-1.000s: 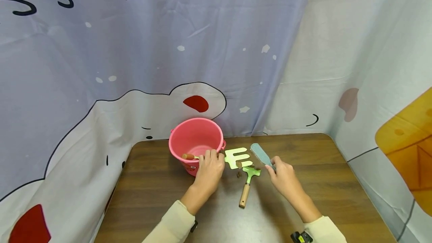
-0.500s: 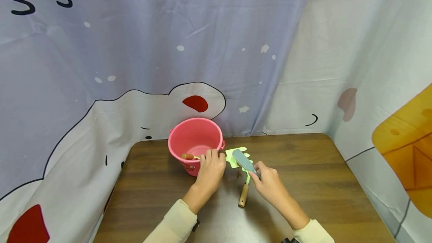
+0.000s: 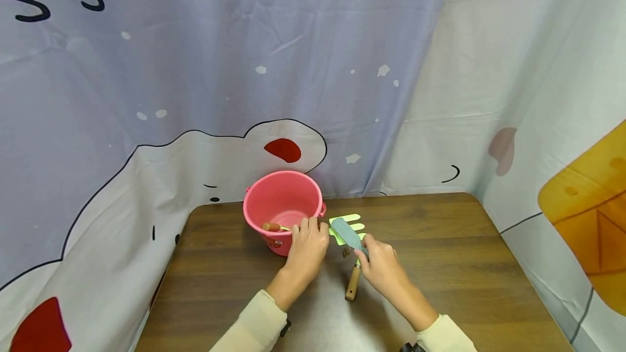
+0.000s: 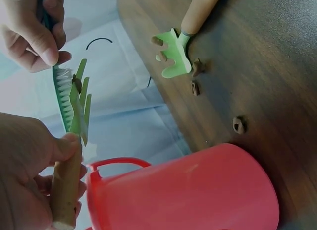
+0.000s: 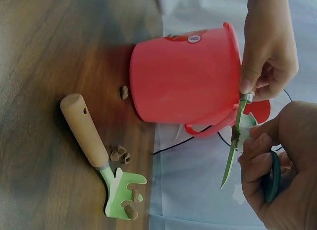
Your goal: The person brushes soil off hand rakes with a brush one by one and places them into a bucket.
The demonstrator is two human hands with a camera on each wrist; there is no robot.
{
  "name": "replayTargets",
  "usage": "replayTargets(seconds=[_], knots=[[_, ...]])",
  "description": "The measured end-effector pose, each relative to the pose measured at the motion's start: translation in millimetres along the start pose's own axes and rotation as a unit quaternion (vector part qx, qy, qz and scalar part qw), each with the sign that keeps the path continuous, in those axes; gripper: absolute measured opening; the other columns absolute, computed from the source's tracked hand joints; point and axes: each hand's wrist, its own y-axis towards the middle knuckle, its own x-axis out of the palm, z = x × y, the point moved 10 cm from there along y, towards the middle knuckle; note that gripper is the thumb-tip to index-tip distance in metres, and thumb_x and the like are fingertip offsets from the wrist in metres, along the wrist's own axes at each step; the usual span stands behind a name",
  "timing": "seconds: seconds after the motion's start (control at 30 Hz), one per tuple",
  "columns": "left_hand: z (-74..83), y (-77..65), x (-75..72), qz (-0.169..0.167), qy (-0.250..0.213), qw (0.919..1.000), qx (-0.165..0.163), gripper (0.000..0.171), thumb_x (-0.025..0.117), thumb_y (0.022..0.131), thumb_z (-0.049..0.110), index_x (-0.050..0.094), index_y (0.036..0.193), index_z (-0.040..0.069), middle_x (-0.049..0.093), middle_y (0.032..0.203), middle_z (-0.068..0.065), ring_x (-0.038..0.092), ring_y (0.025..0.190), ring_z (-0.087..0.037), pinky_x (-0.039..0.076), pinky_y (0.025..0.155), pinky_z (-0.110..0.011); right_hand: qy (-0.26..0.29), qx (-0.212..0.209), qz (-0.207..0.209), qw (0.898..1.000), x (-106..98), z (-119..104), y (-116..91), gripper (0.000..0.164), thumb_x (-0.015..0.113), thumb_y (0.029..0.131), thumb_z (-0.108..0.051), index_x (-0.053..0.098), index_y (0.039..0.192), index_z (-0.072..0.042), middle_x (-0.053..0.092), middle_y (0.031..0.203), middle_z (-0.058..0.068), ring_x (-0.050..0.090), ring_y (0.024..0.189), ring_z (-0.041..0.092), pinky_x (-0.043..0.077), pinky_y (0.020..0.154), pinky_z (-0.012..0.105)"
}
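Observation:
My left hand (image 3: 307,249) grips the wooden handle (image 4: 66,193) of a light green garden hand fork (image 3: 353,220), beside the pink bucket's rim. In my right hand (image 3: 383,265) is a teal brush (image 3: 347,232) with white bristles (image 4: 64,84). Those bristles lie against the fork's face, and a brown lump (image 4: 77,85) sits at the tines. The fork is above the table, its handle end over the pink bucket (image 3: 283,192). Below the brush, a small green hand rake (image 5: 119,195) with a wooden handle lies on the table, partly hidden in the head view.
Several brown lumps (image 4: 239,125) lie on the wooden table (image 3: 220,287) around the rake and near the bucket's base; some rest on the rake's tines. A printed curtain (image 3: 195,69) hangs right behind the table's far edge.
My right hand has moved left with the brush, bringing it from beside the fork over onto its tines. My left hand and the fork have barely moved.

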Motion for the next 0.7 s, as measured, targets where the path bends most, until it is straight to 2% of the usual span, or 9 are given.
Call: replayTargets(seconds=[0.27,0.57,0.7], knots=[[0.8,-1.3,0.3,-0.007,-0.010,0.9999,0.000,0.013,0.053,0.094,0.010,0.066,0.090,0.010,0.060,0.086,-0.009,0.053,0.080,-0.026,0.036,0.066,-0.036,-0.024,0.011,-0.008,1.000,1,8,-2,0.025,0.081,0.085,-0.006,0.057,0.090,-0.004,0.065,0.074,0.004,0.068,0.064,0.026,0.053,0.053,0.040],[1.1,-2.0,-0.5,-0.006,-0.012,0.9999,0.003,0.010,0.056,0.094,0.009,0.065,0.091,0.010,0.058,0.086,-0.009,0.053,0.080,-0.025,0.035,0.066,-0.036,-0.028,0.018,0.001,0.999,-3,20,-2,0.025,0.081,0.086,-0.007,0.056,0.089,-0.004,0.065,0.073,0.008,0.065,0.062,0.025,0.050,0.051,0.040],[-0.2,-2.6,-1.9,-0.003,-0.016,0.9999,0.004,0.005,0.060,0.092,0.007,0.064,0.091,0.010,0.059,0.086,-0.009,0.052,0.079,-0.025,0.034,0.065,-0.036,-0.029,0.027,0.008,0.999,-6,33,-2,0.025,0.080,0.086,-0.006,0.056,0.089,-0.003,0.063,0.071,0.009,0.061,0.061,0.023,0.048,0.051,0.039]])
